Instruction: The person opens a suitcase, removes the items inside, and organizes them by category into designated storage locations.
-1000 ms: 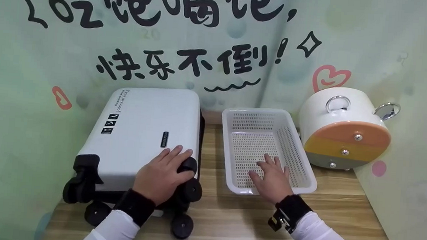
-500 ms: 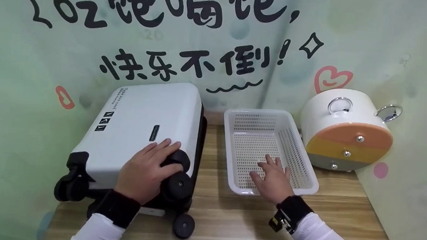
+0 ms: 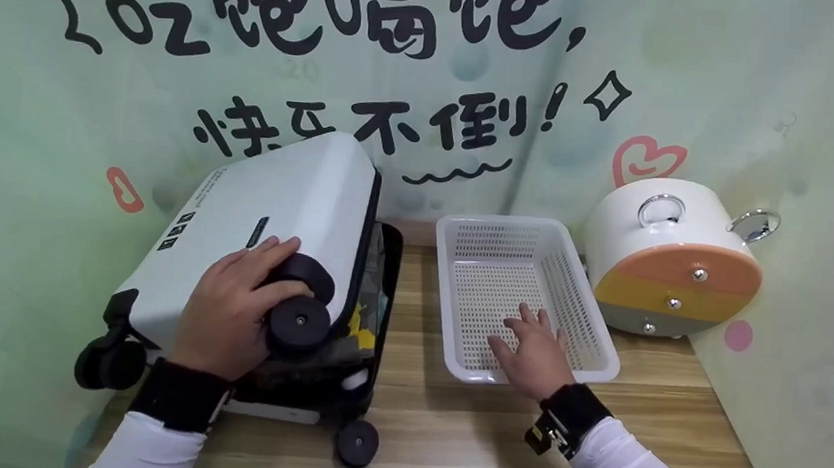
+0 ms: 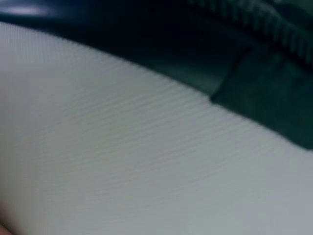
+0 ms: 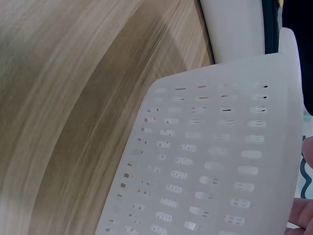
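sleeves (image 3: 621, 461): white, long | wrist straps (image 3: 572, 410): black, both arms | right strap: small yellow-marked clip

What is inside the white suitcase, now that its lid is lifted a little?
Through the gap of the suitcase some yellow and dark things show, too unclear to name. The lid, which the left hand holds, covers the rest.

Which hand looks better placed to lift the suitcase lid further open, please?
Probably the left hand: it grips the wheel on the raised suitcase lid. The right hand rests flat inside the white basket.
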A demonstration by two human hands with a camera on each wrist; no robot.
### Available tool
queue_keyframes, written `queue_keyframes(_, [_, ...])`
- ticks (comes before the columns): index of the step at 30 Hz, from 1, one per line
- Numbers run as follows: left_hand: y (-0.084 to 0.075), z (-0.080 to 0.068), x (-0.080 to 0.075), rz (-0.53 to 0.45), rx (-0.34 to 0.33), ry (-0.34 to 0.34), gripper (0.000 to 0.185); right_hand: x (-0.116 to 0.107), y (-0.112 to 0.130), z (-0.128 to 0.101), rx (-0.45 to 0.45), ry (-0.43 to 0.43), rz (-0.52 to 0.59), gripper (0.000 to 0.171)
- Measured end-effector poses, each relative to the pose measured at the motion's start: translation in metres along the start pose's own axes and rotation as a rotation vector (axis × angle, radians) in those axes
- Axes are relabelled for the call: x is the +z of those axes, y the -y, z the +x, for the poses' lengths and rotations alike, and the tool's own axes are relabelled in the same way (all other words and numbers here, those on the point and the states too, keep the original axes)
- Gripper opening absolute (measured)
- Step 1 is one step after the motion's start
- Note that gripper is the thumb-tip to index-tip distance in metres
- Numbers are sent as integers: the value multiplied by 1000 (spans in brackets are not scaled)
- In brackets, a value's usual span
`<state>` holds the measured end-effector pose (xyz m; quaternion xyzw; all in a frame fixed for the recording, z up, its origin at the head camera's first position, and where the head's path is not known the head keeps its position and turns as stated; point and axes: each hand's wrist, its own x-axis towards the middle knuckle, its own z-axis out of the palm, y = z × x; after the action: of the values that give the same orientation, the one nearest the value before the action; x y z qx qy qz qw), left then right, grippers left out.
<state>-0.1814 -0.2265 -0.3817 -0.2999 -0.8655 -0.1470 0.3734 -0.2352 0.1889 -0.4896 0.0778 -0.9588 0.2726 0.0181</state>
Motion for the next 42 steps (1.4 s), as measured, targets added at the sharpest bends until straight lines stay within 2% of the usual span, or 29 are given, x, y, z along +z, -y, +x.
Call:
queue_keyframes(8, [13, 4, -23, -79, -116, -71, 26, 0, 0, 1, 7, 11, 15, 52])
queue_keyframes(15, [23, 6, -39, -108, -146, -58, 35, 1, 0, 2, 12, 15, 12, 51])
queue_keyframes(18, [29, 6, -47, -140, -169, -74, 42, 1, 1, 2, 14, 13, 16, 51])
queue_keyframes(25, [43, 1, -65, -227, -304, -155, 46, 2, 1, 1, 19, 15, 20, 51])
queue_keyframes(28, [47, -1, -71, -263, -348, -223, 46, 2, 2, 1, 18, 14, 18, 52])
queue_keyframes(32, [47, -1, -76, -289, -368, -335, 39, 1, 2, 1, 12, 12, 12, 52])
queue_keyframes(35, [43, 1, -77, -312, -358, -448, 36, 1, 2, 1, 9, 13, 11, 52])
queue_keyframes(37, [41, 3, -75, -344, -374, -531, 35, 1, 2, 1, 9, 14, 13, 51])
queue_keyframes(39, [41, 5, -74, -349, -433, -621, 35, 1, 3, 2, 8, 14, 16, 51])
queue_keyframes(42, [44, 6, -72, -324, -619, -739, 36, 1, 2, 2, 5, 12, 21, 51])
